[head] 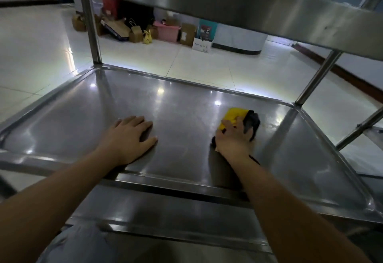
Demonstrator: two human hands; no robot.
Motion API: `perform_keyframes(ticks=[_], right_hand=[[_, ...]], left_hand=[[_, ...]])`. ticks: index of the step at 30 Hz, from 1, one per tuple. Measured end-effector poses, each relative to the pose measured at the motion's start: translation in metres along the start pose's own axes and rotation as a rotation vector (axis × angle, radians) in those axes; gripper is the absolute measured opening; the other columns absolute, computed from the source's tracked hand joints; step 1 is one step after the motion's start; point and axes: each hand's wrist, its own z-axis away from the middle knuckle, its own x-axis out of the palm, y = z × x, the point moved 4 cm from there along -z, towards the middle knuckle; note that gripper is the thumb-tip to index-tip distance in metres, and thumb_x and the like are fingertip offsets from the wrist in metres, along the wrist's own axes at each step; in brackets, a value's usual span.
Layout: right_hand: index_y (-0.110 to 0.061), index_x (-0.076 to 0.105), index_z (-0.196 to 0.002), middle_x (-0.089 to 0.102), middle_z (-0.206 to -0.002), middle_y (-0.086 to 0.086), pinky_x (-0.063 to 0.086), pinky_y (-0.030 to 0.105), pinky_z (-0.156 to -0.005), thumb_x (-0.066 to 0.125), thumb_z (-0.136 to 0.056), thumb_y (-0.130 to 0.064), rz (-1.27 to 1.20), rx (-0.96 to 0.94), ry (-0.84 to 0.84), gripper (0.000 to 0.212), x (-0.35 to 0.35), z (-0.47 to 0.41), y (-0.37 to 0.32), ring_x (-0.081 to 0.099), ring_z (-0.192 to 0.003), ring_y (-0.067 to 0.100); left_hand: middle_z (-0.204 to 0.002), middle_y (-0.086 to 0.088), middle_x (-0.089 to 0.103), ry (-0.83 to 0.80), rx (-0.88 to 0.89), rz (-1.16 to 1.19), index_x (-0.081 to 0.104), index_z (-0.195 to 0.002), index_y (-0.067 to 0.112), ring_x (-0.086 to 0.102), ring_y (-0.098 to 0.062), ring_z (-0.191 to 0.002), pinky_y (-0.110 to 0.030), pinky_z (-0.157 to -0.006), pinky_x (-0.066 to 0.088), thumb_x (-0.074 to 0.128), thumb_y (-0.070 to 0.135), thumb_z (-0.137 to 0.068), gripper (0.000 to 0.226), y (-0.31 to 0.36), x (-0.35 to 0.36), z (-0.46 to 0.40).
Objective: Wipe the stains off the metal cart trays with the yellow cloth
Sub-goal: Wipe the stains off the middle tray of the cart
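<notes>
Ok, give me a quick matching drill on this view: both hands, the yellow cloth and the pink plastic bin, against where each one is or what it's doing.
Column one:
1. left hand
2. right hand
3. yellow cloth
4. pink plastic bin

Column two:
A. on the tiled floor beyond the cart
B. flat on the shiny metal cart tray, holding nothing
C. pressed on the tray's right part, dark side showing too
D. gripping the cloth

Pairs: 1-B, 2-D, 3-C, 4-A
</notes>
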Motion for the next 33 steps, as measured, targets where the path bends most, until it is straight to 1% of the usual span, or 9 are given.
perform_keyframes(ticks=[5, 9, 11, 17, 21, 25, 28, 31, 33], right_hand=[[-0.048, 0.036, -0.137, 0.008, -0.16, -0.007, 0.01, 0.055, -0.116, 0.04, -0.091, -0.047, 0.049, -0.505, -0.186, 0.046, 0.036, 0.036, -0.1, 0.003, -0.144, 0.04], [-0.046, 0.038, -0.138, 0.01, -0.16, -0.007, 0.013, 0.044, -0.118, 0.043, -0.093, -0.038, -0.085, -0.748, -0.263, 0.047, 0.02, 0.039, -0.077, 0.009, -0.146, 0.028], [-0.044, 0.044, -0.136, 0.015, -0.159, -0.007, 0.018, 0.042, -0.118, 0.047, -0.093, -0.036, -0.129, -0.696, -0.2, 0.044, 0.004, 0.023, -0.034, 0.016, -0.145, 0.023], [-0.036, 0.046, -0.137, 0.019, -0.159, -0.002, 0.018, 0.045, -0.117, 0.045, -0.096, -0.038, -0.059, -0.168, 0.026, 0.041, -0.049, -0.029, 0.12, 0.022, -0.143, 0.028], [-0.032, 0.048, -0.136, 0.022, -0.158, 0.004, 0.019, 0.042, -0.117, 0.044, -0.095, -0.033, -0.014, -0.052, 0.061, 0.041, -0.046, -0.029, 0.108, 0.023, -0.142, 0.03], [-0.027, 0.068, -0.116, 0.04, -0.149, 0.003, 0.026, 0.028, -0.111, 0.059, -0.088, -0.026, -0.188, -0.279, 0.012, 0.03, -0.026, 0.017, 0.03, 0.039, -0.135, 0.023], [-0.026, 0.075, -0.098, 0.05, -0.141, 0.002, 0.036, 0.032, -0.106, 0.065, -0.082, -0.016, -0.314, -0.528, -0.091, 0.022, -0.012, 0.066, -0.028, 0.047, -0.127, 0.028], [-0.026, 0.072, -0.105, 0.047, -0.144, -0.001, 0.034, 0.034, -0.108, 0.064, -0.083, -0.014, -0.359, -0.586, -0.126, 0.027, -0.011, 0.086, -0.042, 0.043, -0.13, 0.025], [-0.024, 0.072, -0.107, 0.046, -0.144, -0.002, 0.034, 0.028, -0.108, 0.064, -0.083, -0.008, -0.481, -0.549, -0.113, 0.03, -0.02, 0.091, -0.031, 0.043, -0.131, 0.018]], left_hand=[[-0.149, -0.004, 0.041, 0.08, -0.145, -0.015, 0.044, -0.14, 0.026, 0.036, -0.026, -0.137, -0.044, -0.113, 0.026, 0.035, 0.069, -0.086, 0.07, -0.005, -0.005, 0.004], [-0.152, -0.002, 0.037, 0.061, -0.15, -0.006, 0.042, -0.142, 0.028, 0.031, -0.024, -0.14, -0.043, -0.115, 0.025, 0.036, 0.066, -0.089, 0.066, -0.007, -0.007, 0.006], [-0.153, -0.002, 0.036, 0.049, -0.131, -0.011, 0.042, -0.143, 0.028, 0.031, -0.025, -0.14, -0.044, -0.115, 0.025, 0.036, 0.065, -0.09, 0.065, -0.008, -0.006, 0.007], [-0.151, -0.002, 0.038, 0.058, -0.124, -0.032, 0.042, -0.142, 0.028, 0.033, -0.026, -0.139, -0.045, -0.112, 0.026, 0.034, 0.066, -0.089, 0.066, -0.007, -0.003, 0.007], [-0.149, -0.002, 0.042, 0.04, -0.113, -0.068, 0.044, -0.14, 0.028, 0.036, -0.026, -0.136, -0.045, -0.109, 0.028, 0.03, 0.068, -0.087, 0.068, -0.006, -0.001, -0.002], [-0.153, -0.003, 0.035, -0.02, -0.128, -0.071, 0.038, -0.144, 0.028, 0.031, -0.026, -0.14, -0.044, -0.112, 0.025, 0.025, 0.068, -0.088, 0.07, -0.01, -0.001, -0.013], [-0.152, -0.005, 0.034, -0.132, -0.113, -0.111, 0.034, -0.145, 0.024, 0.033, -0.028, -0.137, -0.045, -0.109, 0.031, 0.023, 0.065, -0.091, 0.069, -0.006, -0.01, -0.019], [-0.141, -0.003, 0.046, -0.205, -0.021, -0.077, 0.045, -0.137, 0.024, 0.044, -0.026, -0.127, -0.039, -0.096, 0.038, 0.024, 0.067, -0.09, 0.067, 0.001, -0.027, -0.006], [-0.135, 0.0, 0.051, -0.195, 0.037, 0.008, 0.054, -0.129, 0.025, 0.049, -0.022, -0.122, -0.032, -0.09, 0.037, 0.02, 0.075, -0.085, 0.074, 0.001, -0.035, 0.018]])
